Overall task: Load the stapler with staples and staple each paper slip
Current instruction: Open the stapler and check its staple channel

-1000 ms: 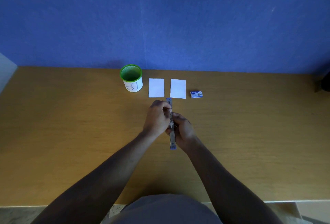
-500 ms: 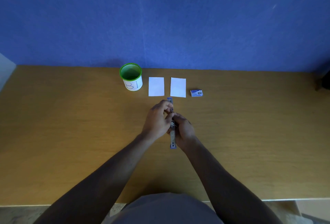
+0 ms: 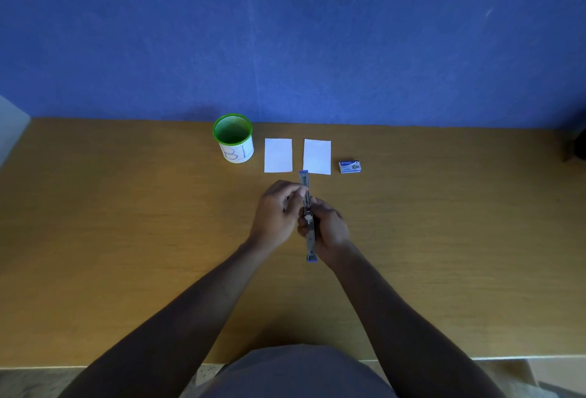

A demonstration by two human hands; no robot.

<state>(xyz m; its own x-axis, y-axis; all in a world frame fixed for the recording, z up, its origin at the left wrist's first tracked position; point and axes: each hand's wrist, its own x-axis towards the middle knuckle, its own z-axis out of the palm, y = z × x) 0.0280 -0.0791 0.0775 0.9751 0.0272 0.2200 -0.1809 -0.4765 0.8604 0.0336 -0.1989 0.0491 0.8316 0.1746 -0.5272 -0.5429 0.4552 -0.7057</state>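
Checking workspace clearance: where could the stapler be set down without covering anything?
Bare table left of the left hand and right of the right hand. Crowded at the back: cup, two slips, staple box.

Green-rimmed mesh cup [image 3: 233, 140] on wooden table [image 3: 95, 223], blue wall [image 3: 285, 33] behind.

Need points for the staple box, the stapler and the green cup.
staple box [image 3: 349, 166], head view, middle of its top face.
stapler [image 3: 304, 177], head view, far end of the opened stapler, beyond the hands.
green cup [image 3: 237, 152], head view, white label on its side.
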